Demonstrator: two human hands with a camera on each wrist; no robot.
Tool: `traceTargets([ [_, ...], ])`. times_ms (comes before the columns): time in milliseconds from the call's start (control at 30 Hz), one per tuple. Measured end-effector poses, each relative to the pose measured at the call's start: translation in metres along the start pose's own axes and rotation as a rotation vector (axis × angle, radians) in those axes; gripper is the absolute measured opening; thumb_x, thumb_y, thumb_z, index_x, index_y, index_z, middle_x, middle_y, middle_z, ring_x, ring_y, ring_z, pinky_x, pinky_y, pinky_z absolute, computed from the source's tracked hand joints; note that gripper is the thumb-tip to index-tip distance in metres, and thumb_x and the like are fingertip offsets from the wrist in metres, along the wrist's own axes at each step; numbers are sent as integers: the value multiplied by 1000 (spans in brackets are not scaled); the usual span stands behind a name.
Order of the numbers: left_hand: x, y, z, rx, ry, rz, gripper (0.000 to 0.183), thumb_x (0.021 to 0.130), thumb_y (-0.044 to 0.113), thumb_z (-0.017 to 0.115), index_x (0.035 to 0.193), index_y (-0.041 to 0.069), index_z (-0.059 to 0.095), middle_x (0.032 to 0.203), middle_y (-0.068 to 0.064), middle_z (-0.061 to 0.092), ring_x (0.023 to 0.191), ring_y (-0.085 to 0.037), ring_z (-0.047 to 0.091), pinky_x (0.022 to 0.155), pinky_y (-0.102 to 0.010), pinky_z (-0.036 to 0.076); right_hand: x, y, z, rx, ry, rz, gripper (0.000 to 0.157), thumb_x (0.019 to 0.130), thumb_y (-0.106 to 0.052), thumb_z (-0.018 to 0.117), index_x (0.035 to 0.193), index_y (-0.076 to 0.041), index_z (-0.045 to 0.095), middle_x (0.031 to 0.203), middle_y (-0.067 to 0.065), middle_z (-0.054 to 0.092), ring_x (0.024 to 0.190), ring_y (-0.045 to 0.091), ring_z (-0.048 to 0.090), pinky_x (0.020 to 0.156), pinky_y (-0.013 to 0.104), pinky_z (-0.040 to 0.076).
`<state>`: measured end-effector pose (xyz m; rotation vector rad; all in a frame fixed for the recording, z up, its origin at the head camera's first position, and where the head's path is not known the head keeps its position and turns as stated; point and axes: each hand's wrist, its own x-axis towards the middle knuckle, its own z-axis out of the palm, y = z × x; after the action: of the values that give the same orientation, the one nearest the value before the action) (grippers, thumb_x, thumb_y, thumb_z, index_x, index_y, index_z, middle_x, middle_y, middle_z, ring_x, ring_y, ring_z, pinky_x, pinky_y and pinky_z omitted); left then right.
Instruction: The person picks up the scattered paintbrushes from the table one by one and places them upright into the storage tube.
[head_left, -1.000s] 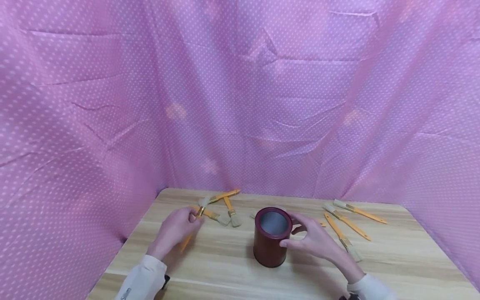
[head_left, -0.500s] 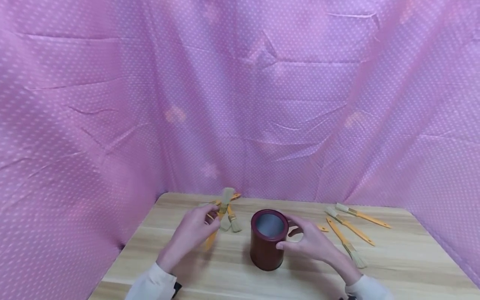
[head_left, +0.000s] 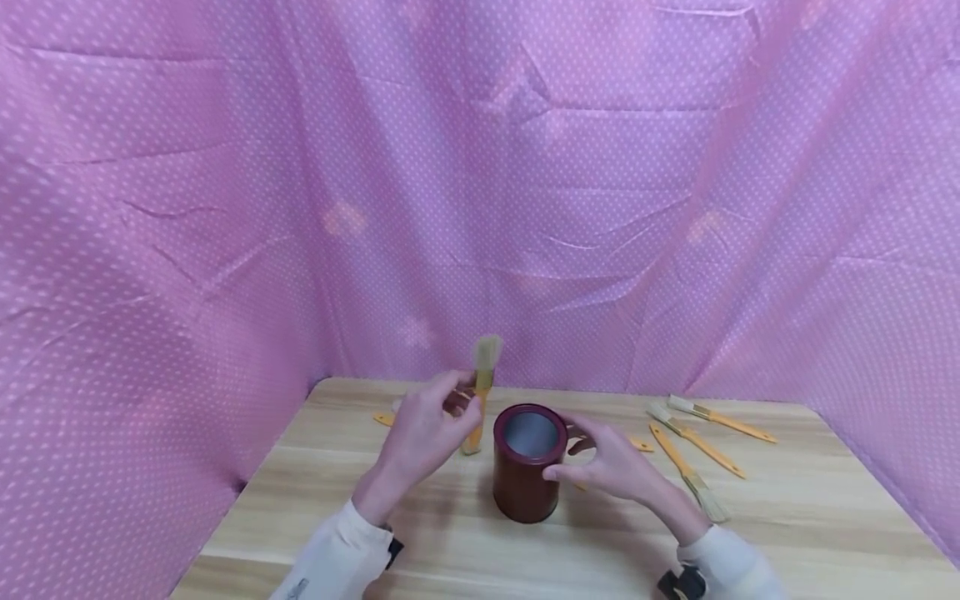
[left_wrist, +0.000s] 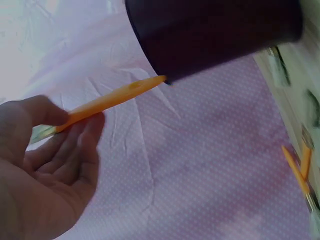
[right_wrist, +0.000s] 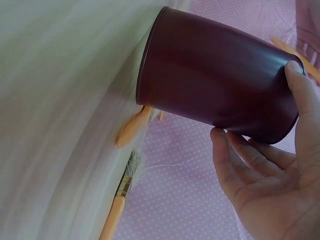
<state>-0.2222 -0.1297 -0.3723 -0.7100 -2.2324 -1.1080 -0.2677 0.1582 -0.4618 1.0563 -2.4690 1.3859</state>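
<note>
My left hand [head_left: 420,433] pinches a paintbrush [head_left: 486,367] between thumb and fingers, left of the can and above the table. Its pale bristles point up and its orange handle hangs down. In the left wrist view, the tip of the brush handle [left_wrist: 117,97] overlaps the edge of the can; whether they touch I cannot tell. The dark red can [head_left: 525,492] stands upright on the table with its round mouth uncovered. My right hand [head_left: 611,467] holds it near the rim from the right, thumb on the near side, fingers behind. The right wrist view shows fingertips against the can wall [right_wrist: 215,75].
Several paintbrushes lie on the wooden table [head_left: 300,517]; at the right are a far brush [head_left: 723,419], a middle brush [head_left: 697,442] and a near brush [head_left: 686,471]. A brush handle [head_left: 643,446] shows behind my right hand. A pink dotted curtain [head_left: 585,208] surrounds the table.
My left hand has lifted the paintbrush and carried it rightward toward the can, the brush turning more upright. The right hand stays on the can, which has hardly moved.
</note>
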Motion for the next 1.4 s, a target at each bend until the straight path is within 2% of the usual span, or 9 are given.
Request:
traceTargets([
  [100,5,2,4,-69,68,78,19,90,3,72,109,7,72,97,3,71,81,-9,67,69,-29,58,3,-2,2,5,-8,17,79,77,-44,89,142,-12,58,118,-8,68,100,16,67,86,40,57],
  [233,6,1,10,-125,99,101,18,92,5,73,110,9,72,100,2,71,84,-11,68,73,-31,58,5,-3,5,1,-11,36,79,77,-47,89,142,-15,58,117,-12,68,100,13,67,87,40,56],
  [367,4,-4,15,-160,72,43,18,94,5,72,111,10,72,102,1,72,84,-11,70,76,-31,58,8,-3,7,6,-15,30,78,77,-47,89,142,-16,58,120,-12,67,100,12,66,86,39,57],
  [633,-4,-21,24,-165,-60,-118,20,95,7,73,114,11,70,105,3,71,91,-10,69,81,-30,57,12,-1,9,24,-20,8,76,79,-43,89,142,-13,58,121,-6,68,102,17,66,86,40,57],
  [733,-3,-28,25,-154,-82,-123,22,95,7,73,116,9,70,103,2,71,92,-9,68,83,-29,56,12,2,10,38,-16,-2,74,80,-39,88,142,-12,58,122,-2,68,102,20,66,85,41,57],
  [933,6,-41,23,-146,-59,-121,23,96,6,71,119,7,68,103,2,70,95,-8,66,85,-29,55,12,-3,6,41,6,19,69,81,-33,89,137,-7,59,116,2,69,100,24,67,85,44,57],
  [1100,9,-68,14,-86,-81,-139,28,97,7,66,124,9,66,110,1,70,101,-16,66,88,-39,55,9,1,3,10,13,56,74,80,-42,88,139,-7,58,112,-1,69,97,24,69,84,42,57],
  [1267,-5,-106,3,67,-207,-205,38,94,2,62,131,8,63,124,-7,64,115,-29,60,97,-46,49,4,3,3,19,10,58,74,81,-41,88,139,-7,58,113,-1,68,99,24,68,85,43,57],
  [1400,-18,-129,-3,165,-315,-262,42,95,3,62,137,6,60,135,-12,58,125,-30,54,104,-45,44,0,3,2,18,19,67,75,80,-42,88,140,-8,58,115,-3,68,100,23,68,85,42,57],
])
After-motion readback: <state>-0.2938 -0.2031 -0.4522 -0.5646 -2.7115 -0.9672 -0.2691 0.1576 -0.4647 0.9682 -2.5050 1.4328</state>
